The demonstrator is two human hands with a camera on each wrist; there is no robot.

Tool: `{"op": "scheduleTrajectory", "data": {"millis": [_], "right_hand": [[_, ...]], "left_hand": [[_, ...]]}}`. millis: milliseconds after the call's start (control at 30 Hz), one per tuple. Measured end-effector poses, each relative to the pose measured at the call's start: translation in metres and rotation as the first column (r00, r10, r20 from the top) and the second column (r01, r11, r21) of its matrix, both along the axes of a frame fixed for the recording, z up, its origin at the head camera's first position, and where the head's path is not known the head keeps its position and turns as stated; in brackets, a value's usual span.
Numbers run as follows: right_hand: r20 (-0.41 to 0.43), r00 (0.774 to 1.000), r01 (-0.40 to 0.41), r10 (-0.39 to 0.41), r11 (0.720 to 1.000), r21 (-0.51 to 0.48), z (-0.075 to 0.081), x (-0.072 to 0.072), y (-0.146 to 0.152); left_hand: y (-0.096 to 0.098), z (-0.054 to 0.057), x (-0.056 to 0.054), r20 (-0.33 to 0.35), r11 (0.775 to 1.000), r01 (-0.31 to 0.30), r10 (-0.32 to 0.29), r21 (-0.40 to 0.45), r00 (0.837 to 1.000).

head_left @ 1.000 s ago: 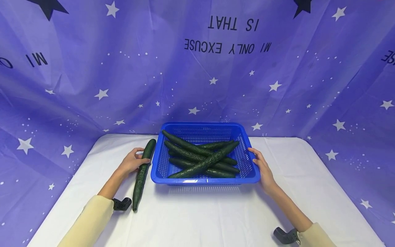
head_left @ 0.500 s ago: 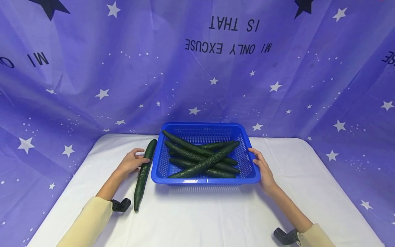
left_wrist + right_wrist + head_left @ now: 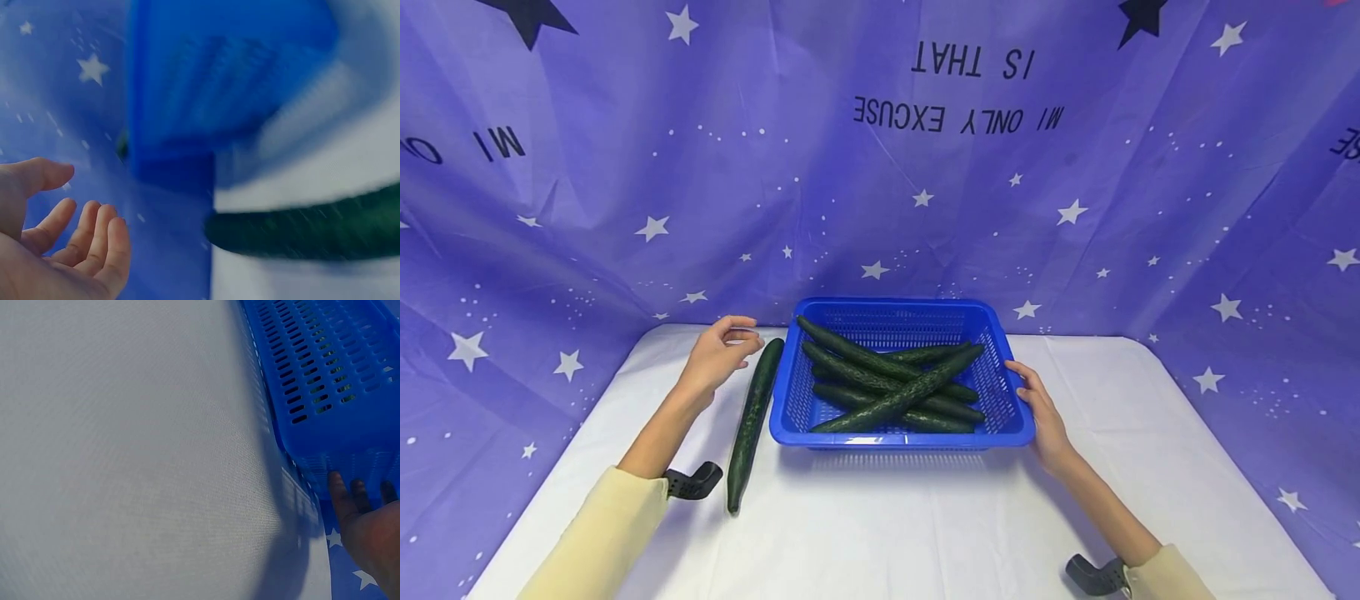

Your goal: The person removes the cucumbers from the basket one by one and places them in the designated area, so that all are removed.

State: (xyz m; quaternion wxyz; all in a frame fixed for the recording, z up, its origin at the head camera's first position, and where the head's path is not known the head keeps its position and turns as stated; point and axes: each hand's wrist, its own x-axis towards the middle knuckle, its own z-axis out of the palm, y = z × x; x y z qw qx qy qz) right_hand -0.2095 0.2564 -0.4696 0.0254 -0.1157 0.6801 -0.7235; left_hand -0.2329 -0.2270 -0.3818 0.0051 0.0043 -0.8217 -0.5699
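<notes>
A long dark green cucumber (image 3: 752,429) lies on the white cloth, just left of a blue plastic basket (image 3: 904,440). My left hand (image 3: 721,354) is raised beside the cucumber's far end, fingers loosely bent and nothing in them; the left wrist view shows its palm and the fingers (image 3: 100,244) apart from the cucumber (image 3: 312,228). My right hand (image 3: 1043,417) holds the basket's right rim, and in the right wrist view its fingers (image 3: 342,497) lie against the outer wall below the rim. Several cucumbers (image 3: 917,387) lie crossed inside the basket.
A white cloth (image 3: 880,533) covers the table. Behind and at both sides hangs a purple curtain (image 3: 820,208) with stars and lettering. A black wrist mount (image 3: 694,482) sits on the left forearm and another mount (image 3: 1096,575) on the right.
My left hand has let go of the cucumber and moved up and away toward the table's far edge. The cucumber stays beside the basket. My right hand has kept its place at the rim.
</notes>
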Motion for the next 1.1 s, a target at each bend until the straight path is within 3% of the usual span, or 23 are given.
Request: {"op": "scheduleTrajectory", "data": {"millis": [200, 433, 633, 833, 1100], "right_hand": [[-0.001, 1.0, -0.002, 0.002, 1.0, 0.007, 0.0, 0.0, 0.0], [0.002, 1.0, 0.006, -0.006, 1.0, 0.011, 0.0, 0.0, -0.001], [0.009, 1.0, 0.007, -0.007, 1.0, 0.008, 0.0, 0.0, 0.001], [0.008, 1.0, 0.016, -0.016, 0.999, 0.028, 0.002, 0.001, 0.001], [0.018, 1.0, 0.012, -0.013, 0.999, 0.041, 0.002, 0.0, 0.0]], "left_hand": [[0.031, 0.023, 0.006, -0.056, 0.992, 0.095, -0.09, 0.079, 0.994], [0.069, 0.037, 0.007, -0.106, 0.968, 0.222, -0.209, 0.12, 0.972], [0.095, 0.039, 0.0, -0.145, 0.944, 0.319, -0.306, 0.079, 0.941], [0.117, 0.039, -0.011, -0.123, 0.914, 0.401, -0.393, 0.055, 0.911], [0.131, 0.036, -0.028, -0.079, 0.906, 0.421, -0.417, 0.04, 0.906]]}}
